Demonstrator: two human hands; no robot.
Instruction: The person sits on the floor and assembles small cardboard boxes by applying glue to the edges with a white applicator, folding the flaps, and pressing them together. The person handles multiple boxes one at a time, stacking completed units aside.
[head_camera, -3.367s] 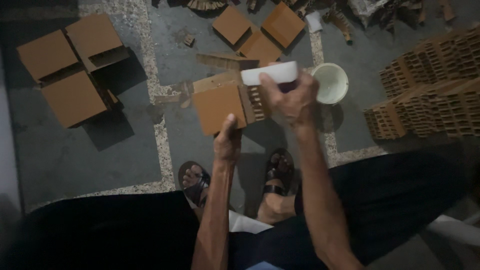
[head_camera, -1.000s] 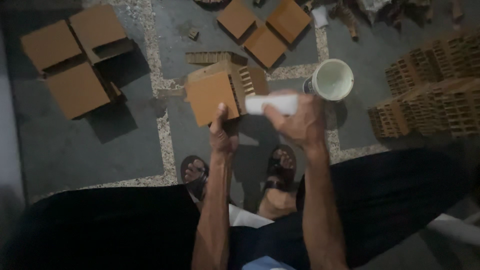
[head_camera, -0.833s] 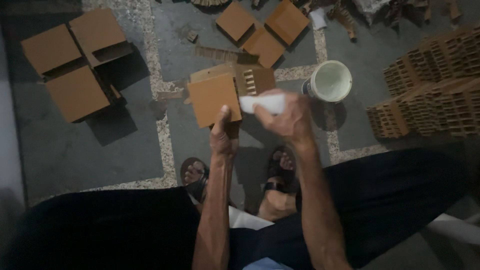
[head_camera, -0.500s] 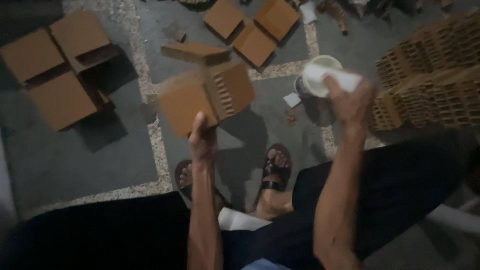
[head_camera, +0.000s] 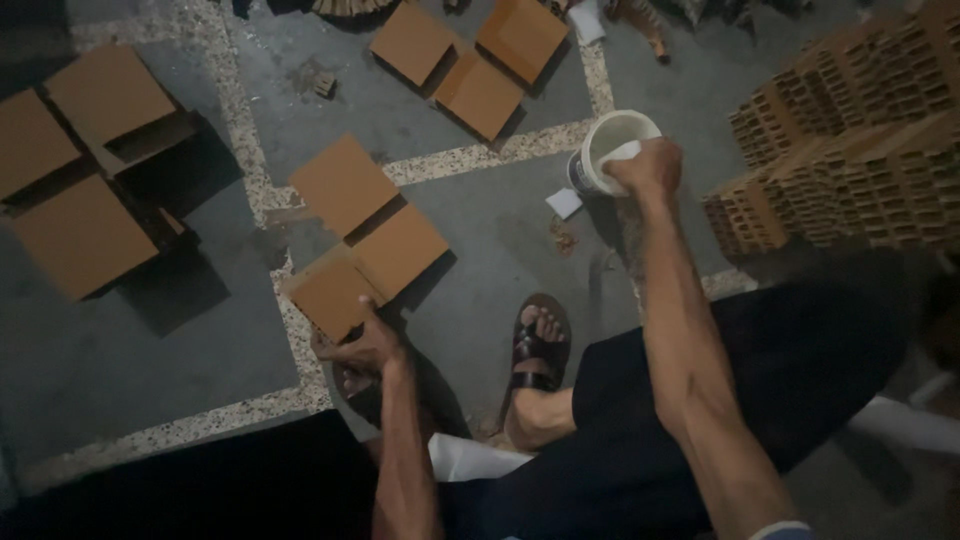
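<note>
Down on the grey floor (head_camera: 480, 240), the left hand (head_camera: 362, 347) grips the near corner of a flat brown cardboard piece (head_camera: 333, 296), fingers curled over its edge and thumb pressed against the top. That piece lies touching two more brown panels just beyond it, one (head_camera: 401, 250) to its right and one (head_camera: 343, 184) farther off, the three forming a short run near the floor's pale speckled strip (head_camera: 500, 152).

Farther right, the right hand (head_camera: 650, 166) is closed in a fist over the rim of a white cup (head_camera: 605, 150), gripping something white inside it; what that is cannot be told. The cup stands on the floor, with a small white scrap (head_camera: 564, 203) just beside it on the near left.

A sandalled foot (head_camera: 537, 345) rests between the two arms. Three more brown squares (head_camera: 480, 60) lie at the far side, and a cluster of brown boxes (head_camera: 85, 170) sits at the left. Stacks of slotted brown blocks (head_camera: 850, 140) fill the right side, near the cup but apart from it.
</note>
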